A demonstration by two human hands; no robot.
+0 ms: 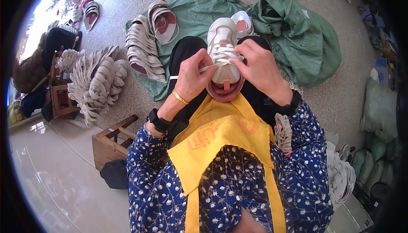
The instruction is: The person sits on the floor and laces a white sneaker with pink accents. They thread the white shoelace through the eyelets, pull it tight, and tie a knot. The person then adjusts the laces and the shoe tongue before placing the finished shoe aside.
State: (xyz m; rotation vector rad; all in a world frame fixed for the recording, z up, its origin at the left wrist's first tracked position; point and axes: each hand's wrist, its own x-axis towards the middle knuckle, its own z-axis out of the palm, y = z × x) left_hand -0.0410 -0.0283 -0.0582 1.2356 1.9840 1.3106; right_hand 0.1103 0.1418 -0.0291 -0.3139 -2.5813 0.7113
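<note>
Between my knees rests a white and beige sneaker (222,33), its toe pointing away from me and its reddish-pink collar nearest my yellow apron (221,137). A white shoelace (223,53) crosses its tongue in several rows. At the left of the laces, my left hand (190,75) is closed in a pinch on the lace, and a loose end sticks out past the wrist side. My right hand (264,69) pinches the lace at the right of the tongue, thumb and forefinger together. Just beyond the right knee lies another pale shoe upper (243,22) with a pink inside.
A green sack (199,9) lies spread on the floor, with stacked shoe uppers (142,48) on its left part. To the right bulges a filled green sack (308,46). More bundled uppers (97,78) and a wooden stool (111,143) are at left; further uppers (340,175) lie at right.
</note>
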